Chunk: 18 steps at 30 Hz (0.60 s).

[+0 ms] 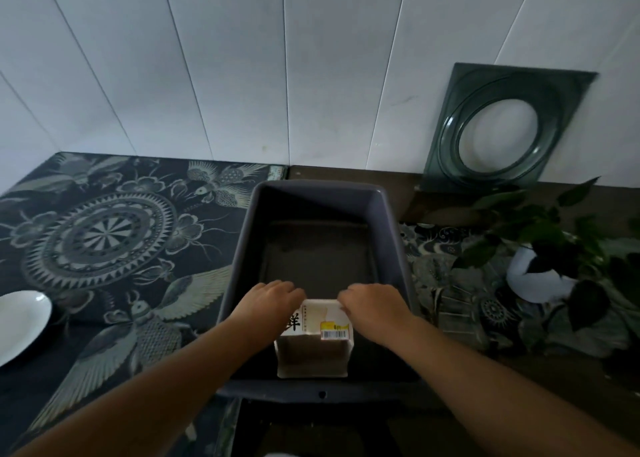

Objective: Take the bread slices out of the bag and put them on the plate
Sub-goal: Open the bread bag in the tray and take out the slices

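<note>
A bread bag (313,342), white with black print and a yellow barcode sticker, stands in the near end of a dark grey plastic bin (242,248). My left hand (268,299) grips the bag's top on its left side. My right hand (372,306) grips the top on its right side. Both hands have their fingers curled over the far edge of the bag. The bread inside shows only dimly through the front. A white plate (19,325) lies at the left edge of the view, on the patterned cloth.
A dark patterned cloth (104,241) covers the table left of the bin. A potted plant in a white pot (540,276) stands to the right. A square glass dish (502,127) leans against the white panelled wall behind.
</note>
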Available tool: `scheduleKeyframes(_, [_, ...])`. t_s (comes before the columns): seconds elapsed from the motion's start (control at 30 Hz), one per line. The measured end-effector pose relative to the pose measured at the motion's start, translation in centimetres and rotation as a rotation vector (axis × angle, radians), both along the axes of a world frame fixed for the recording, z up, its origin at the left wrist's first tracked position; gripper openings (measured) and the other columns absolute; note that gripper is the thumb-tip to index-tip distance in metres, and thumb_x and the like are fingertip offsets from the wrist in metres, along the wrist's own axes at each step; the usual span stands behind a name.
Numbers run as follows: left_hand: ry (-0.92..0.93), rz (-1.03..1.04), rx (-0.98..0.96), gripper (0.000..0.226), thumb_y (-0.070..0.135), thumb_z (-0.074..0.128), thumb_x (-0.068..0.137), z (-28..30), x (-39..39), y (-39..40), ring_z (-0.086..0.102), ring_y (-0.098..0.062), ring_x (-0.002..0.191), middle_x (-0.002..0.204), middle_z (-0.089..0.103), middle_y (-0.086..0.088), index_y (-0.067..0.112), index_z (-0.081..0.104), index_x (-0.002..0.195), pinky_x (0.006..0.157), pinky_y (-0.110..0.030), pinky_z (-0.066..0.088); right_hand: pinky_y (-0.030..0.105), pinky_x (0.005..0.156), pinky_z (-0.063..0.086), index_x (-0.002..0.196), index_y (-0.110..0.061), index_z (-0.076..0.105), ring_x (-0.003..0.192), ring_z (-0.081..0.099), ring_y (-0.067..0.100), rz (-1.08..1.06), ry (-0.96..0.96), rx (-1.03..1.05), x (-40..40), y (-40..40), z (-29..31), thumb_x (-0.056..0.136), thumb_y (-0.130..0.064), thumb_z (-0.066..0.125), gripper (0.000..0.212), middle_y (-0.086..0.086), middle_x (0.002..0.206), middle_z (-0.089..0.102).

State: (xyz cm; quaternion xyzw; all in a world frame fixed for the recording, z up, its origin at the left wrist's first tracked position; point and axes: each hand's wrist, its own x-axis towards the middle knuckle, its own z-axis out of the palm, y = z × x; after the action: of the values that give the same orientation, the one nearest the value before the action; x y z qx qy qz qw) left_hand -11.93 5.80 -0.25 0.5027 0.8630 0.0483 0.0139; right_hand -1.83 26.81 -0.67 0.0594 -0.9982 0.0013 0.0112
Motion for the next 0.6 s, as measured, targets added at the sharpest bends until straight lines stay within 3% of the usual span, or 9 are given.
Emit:
scheduleKeyframes(0.23, [-0.021,0.017,0.020,0.039,0.010,0.065,0.079,-1.6,3.1,-3.0,0.060,-0.026,0.096,0.105,0.063,-0.003,0.022,0.055,0.115,0.075,-0.037,0.047,0.034,0.053,0.038,0.098,-0.018,0.062,0.080,0.065,0.031,-0.055,-0.075,-0.009,3.8,-2.7,-1.3,0.094,-0.025,0.052,0.013,0.007,0.097,0.065])
scheduleKeyframes(0.33, [-0.073,0.053,0.049,0.029,0.016,0.068,0.081,-1.5,3.3,-3.9,0.063,-0.028,0.090,0.102,0.064,-0.005,0.018,0.058,0.108,0.069,-0.037,0.048,0.035,0.056,0.037,0.101,-0.019,0.060,0.084,0.065,0.032,-0.108,-0.087,-0.048,4.5,-2.4,-1.0,0.096,-0.030,0.047,0.018,0.008,0.100,0.065])
scheduleKeyframes(0.43, [-0.058,0.032,0.057,0.022,0.017,0.068,0.078,-1.2,3.7,-4.4,0.066,-0.030,0.082,0.092,0.068,-0.006,0.016,0.060,0.099,0.062,-0.035,0.044,0.035,0.058,0.038,0.101,-0.021,0.059,0.085,0.064,0.033,-0.153,-0.096,-0.087,5.2,-2.4,-1.0,0.097,-0.035,0.045,0.020,0.009,0.101,0.066])
scheduleKeyframes(0.6, [0.002,0.051,0.018,0.028,0.020,0.063,0.082,-0.6,4.2,-4.4,0.065,-0.028,0.074,0.086,0.069,-0.004,0.021,0.048,0.106,0.058,-0.034,0.038,0.035,0.056,0.037,0.097,-0.022,0.051,0.080,0.063,0.034,-0.226,-0.118,-0.132,5.9,-3.1,-0.9,0.097,-0.038,0.045,0.017,0.011,0.096,0.066])
